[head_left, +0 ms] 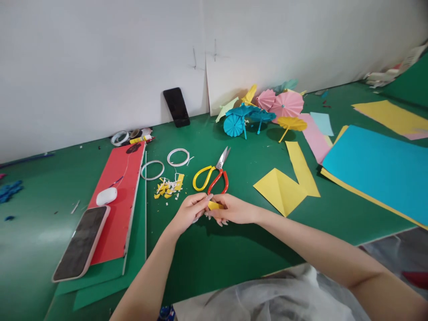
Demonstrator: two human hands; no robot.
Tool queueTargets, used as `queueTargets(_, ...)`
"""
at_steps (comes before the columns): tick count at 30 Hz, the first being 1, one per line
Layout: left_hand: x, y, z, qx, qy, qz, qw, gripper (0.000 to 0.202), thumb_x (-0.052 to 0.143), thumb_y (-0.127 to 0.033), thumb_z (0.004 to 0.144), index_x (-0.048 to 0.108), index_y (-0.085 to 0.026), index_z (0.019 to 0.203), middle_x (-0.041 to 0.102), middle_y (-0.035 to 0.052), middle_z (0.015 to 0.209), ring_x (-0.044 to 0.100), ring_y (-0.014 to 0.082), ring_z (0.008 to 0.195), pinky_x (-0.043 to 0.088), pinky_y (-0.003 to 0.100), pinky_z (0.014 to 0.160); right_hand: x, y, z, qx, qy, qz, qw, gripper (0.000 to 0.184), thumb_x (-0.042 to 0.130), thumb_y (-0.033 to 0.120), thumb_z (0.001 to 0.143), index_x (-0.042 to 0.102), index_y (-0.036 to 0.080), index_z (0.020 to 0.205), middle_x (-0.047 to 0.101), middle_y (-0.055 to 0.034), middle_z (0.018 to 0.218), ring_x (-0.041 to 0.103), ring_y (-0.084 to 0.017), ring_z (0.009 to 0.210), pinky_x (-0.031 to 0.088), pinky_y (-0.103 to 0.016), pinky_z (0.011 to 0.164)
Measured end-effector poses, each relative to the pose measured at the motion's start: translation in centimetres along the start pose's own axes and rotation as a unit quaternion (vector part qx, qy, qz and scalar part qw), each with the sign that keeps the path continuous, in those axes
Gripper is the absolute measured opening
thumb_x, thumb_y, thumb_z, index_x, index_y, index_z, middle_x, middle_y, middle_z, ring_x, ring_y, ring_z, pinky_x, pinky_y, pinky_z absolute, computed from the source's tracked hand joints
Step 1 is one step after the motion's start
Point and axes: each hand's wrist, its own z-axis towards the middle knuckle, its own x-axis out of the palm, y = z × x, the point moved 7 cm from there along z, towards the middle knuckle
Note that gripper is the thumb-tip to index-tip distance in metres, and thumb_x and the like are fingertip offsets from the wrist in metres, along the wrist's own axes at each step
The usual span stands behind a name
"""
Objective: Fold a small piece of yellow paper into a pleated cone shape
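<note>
Pinching, over the near middle of the flat green tabletop [245,158], between closed-in fingertips of the left hand [190,212] and right hand [236,208], a small folded piece of yellow paper [215,205], likely light, crisp and easily creased, so best taken gently by its edges.

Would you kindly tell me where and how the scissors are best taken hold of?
The scissors are probably best gripped by the handles, coming from the near side: both handles lie on that side, and the blades point away. The right hand, holding the yellow paper, is close to the red handle.
</note>
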Motion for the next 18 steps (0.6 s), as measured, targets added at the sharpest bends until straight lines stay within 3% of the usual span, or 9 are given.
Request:
queueTargets(7, -0.2, 0.4, 0.1, -0.004, -0.010, -0.020, 1.000, 0.041, 0.054, -0.053, 0.080, 0.053, -0.015, 0.066, 0.044, -0.0068, 0.040, 0.032, 0.0037, 0.031, 0.026, 0.016, 0.033, 0.0, 0.4, -0.3, -0.006, -0.004, -0.018, 1.000, 0.028, 0.057, 0.040, 0.084, 0.044, 0.017, 0.076, 0.047, 0.0065, 0.053, 0.042, -0.006, 0.043, 0.033, -0.018, 0.041)
queueTargets(12, -0.2, 0.3, 0.1, -0.007, -0.012, -0.018, 1.000, 0.042, 0.053, -0.052, 0.081, 0.053, -0.015, 0.063, 0.042, -0.0069, 0.035, 0.031, 0.0042, 0.027, 0.025, 0.017, 0.032, 0.0, 0.5, -0.3, -0.005, -0.009, -0.017, 1.000, 0.028, 0.057, 0.039, 0.084, 0.043, 0.017, 0.075, 0.046, 0.0077, 0.050, 0.040, -0.005, 0.041, 0.031, -0.017, 0.039)
queueTargets(18, -0.9, -0.2, 0.2, 0.026, -0.046, -0.012, 0.999, 0.043, 0.047, -0.054, 0.083, 0.052, -0.015, 0.065, 0.040, -0.0067, 0.038, 0.033, 0.0053, 0.033, 0.025, 0.018, 0.036, -0.3, -0.5, 0.0, 0.018, -0.011, 0.001, 1.000, 0.038, 0.064, 0.049, 0.076, 0.041, 0.018, 0.072, 0.048, 0.0082, 0.047, 0.045, -0.006, 0.039, 0.036, -0.018, 0.039)
